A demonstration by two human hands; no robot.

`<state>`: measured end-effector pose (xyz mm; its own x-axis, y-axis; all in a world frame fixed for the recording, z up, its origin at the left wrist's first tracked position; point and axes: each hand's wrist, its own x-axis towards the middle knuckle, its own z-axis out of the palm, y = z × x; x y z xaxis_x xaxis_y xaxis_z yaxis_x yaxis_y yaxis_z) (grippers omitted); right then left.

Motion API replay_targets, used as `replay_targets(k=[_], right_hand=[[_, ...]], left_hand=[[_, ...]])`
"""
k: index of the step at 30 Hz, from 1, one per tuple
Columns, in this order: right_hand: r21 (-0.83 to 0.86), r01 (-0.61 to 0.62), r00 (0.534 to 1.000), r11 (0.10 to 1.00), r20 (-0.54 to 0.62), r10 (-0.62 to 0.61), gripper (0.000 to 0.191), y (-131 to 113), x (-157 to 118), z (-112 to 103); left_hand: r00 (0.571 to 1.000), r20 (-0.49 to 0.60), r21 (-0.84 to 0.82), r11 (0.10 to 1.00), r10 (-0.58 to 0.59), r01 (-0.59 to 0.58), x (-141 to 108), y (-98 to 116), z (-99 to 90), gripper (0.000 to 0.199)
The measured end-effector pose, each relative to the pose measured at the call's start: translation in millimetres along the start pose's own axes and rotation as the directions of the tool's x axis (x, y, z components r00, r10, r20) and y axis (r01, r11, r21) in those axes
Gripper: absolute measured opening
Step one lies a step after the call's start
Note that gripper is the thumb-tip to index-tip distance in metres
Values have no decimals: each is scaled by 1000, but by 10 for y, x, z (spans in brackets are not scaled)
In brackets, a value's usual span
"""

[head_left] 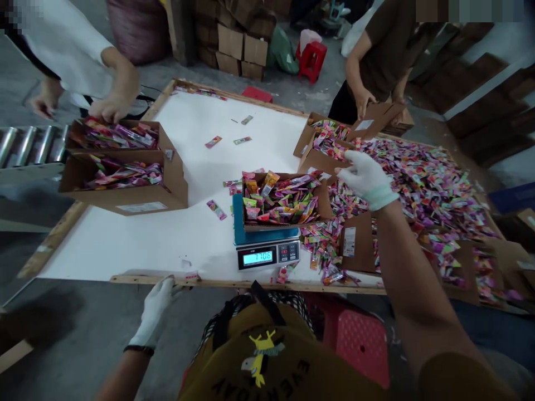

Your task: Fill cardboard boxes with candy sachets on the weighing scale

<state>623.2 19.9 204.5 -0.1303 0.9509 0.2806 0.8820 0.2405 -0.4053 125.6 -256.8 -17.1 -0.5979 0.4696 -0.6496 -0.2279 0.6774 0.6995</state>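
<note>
My right hand [365,177], in a white glove, reaches over the heap of small colourful packets [422,178]. Its fingers are apart and bent, close to the flap of a carton [320,161]; no packet shows in them. My left hand [155,312], also gloved, rests at the table's front edge with its fingers loosely stretched and nothing visible in them. Between my hands, an open carton [286,227] filled with packets sits on a digital scale [267,256] with a lit display. Loose packets [321,245] lie right of the scale.
Two filled cartons [125,197] stand at the left, where a co-worker's hand [111,106] touches the packets. Another co-worker's hands hold a carton [371,120] at the back right. A wooden rim [251,283] edges the white table. A roller conveyor [33,146] lies left; a red stool [361,345] stands below.
</note>
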Motion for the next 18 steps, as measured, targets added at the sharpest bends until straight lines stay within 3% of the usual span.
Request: replay_targets(k=[3, 5, 7, 10, 12, 15, 18], right_hand=[[20, 21, 997, 1000, 72, -23, 56, -49, 85, 138], [28, 15, 993, 999, 119, -18, 58, -51, 113, 213], [27, 19, 988, 999, 154, -23, 56, -51, 129, 279], [7, 56, 981, 998, 187, -56, 48, -59, 157, 356], [-7, 97, 972, 995, 216, -93, 38, -47, 180, 382], [-8, 95, 976, 995, 195, -92, 37, 72, 184, 386], [-29, -100, 980, 995, 167, 104, 45, 331, 31, 422]], left_hand=[[999, 37, -26, 1000, 13, -12, 120, 76, 23, 15], [995, 73, -43, 997, 72, -69, 99, 333, 132, 21], [972, 117, -68, 978, 204, -198, -32, 734, 320, 28], [889, 165, -75, 904, 428, -421, -377, 1431, 705, 38], [800, 272, -19, 834, 535, -552, -608, 1830, 989, 47], [711, 469, 204, 719, 524, -664, -789, 2209, 1398, 50], [707, 579, 332, 676, 405, -658, -727, 2347, 1734, 40]])
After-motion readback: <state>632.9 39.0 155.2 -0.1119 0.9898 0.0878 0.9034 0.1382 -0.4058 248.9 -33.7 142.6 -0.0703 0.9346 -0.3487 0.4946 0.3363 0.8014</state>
